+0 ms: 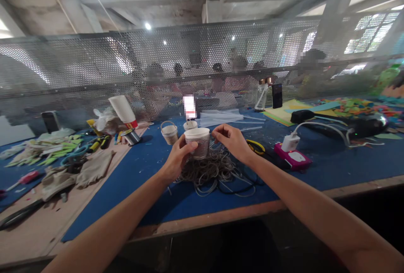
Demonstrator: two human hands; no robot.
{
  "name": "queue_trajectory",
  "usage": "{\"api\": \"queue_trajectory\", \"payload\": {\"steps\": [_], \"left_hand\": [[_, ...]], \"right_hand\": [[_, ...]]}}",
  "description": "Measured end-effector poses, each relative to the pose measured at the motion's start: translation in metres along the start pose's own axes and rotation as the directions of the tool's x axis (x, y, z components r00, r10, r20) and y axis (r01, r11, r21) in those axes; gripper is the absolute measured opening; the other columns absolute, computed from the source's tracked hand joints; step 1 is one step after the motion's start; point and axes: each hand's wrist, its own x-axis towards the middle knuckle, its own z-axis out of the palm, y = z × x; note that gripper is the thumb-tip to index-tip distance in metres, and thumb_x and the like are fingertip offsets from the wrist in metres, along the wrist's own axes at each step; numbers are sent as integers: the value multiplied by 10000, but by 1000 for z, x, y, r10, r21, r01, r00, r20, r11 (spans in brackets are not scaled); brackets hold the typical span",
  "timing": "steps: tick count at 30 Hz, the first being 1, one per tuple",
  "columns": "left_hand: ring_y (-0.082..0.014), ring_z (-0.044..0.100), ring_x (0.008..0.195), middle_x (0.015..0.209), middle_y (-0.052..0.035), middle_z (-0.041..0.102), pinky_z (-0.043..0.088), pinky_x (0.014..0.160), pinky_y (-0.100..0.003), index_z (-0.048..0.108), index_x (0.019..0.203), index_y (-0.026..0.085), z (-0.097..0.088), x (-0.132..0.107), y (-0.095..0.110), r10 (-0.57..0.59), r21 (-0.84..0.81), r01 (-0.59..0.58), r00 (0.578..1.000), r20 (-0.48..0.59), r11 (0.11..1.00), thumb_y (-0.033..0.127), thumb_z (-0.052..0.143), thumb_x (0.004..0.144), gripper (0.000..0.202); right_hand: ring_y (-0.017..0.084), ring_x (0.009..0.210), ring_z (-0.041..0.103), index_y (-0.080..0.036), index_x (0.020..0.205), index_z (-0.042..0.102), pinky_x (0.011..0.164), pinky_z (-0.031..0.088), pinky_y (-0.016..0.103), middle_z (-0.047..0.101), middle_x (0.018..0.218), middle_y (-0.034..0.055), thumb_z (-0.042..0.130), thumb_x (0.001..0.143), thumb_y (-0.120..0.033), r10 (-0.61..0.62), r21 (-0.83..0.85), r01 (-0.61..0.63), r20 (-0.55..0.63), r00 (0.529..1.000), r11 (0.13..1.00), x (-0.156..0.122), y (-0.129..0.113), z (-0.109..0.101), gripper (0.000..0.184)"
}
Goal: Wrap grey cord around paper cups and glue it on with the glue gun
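Observation:
My left hand (pixel 177 158) is wrapped round a white paper cup (pixel 197 142) partly covered in grey cord, holding it upright above the bench. My right hand (pixel 231 139) is to the cup's right, fingers pinched on a strand of the cord beside the rim. Under both hands lies a tangled heap of grey cord (pixel 214 172) on the blue mat (pixel 315 167). Just behind stand a small cord-wrapped cup with a handle (pixel 169 132) and another white cup (pixel 190 124).
A stack of white cups (pixel 122 110), green paper scraps (pixel 57 144) and cloth pieces (pixel 78 172) lie left. A pink power strip with a white plug (pixel 292 153), yellow-handled scissors (pixel 256 146) and coloured paper (pixel 353 106) lie right. A perforated metal screen (pixel 94 66) backs the bench, people behind it.

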Motion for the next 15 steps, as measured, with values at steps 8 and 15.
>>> {"api": "queue_trajectory", "payload": {"steps": [8, 15], "left_hand": [[-321, 688, 1164, 1272, -117, 735, 575, 939, -399, 700, 1293, 186, 0, 0, 1, -24, -23, 25, 999, 39, 999, 390, 811, 807, 539], [-336, 696, 1150, 1259, -118, 745, 589, 929, -421, 682, 1352, 191, -1, 0, 0, -50, -49, 53, 997, 56, 997, 385, 802, 807, 591]], "right_hand": [[157, 693, 651, -208, 872, 681, 716, 516, 308, 692, 719, -6, 700, 894, -400, -5, 2, 5, 10, 1000, 1000, 1, 1, 1, 194], [165, 705, 663, -205, 880, 687, 723, 514, 313, 702, 730, -1, 701, 893, -411, 5, 4, -6, 22, 1000, 1000, 2, 3, 0, 206]]}}
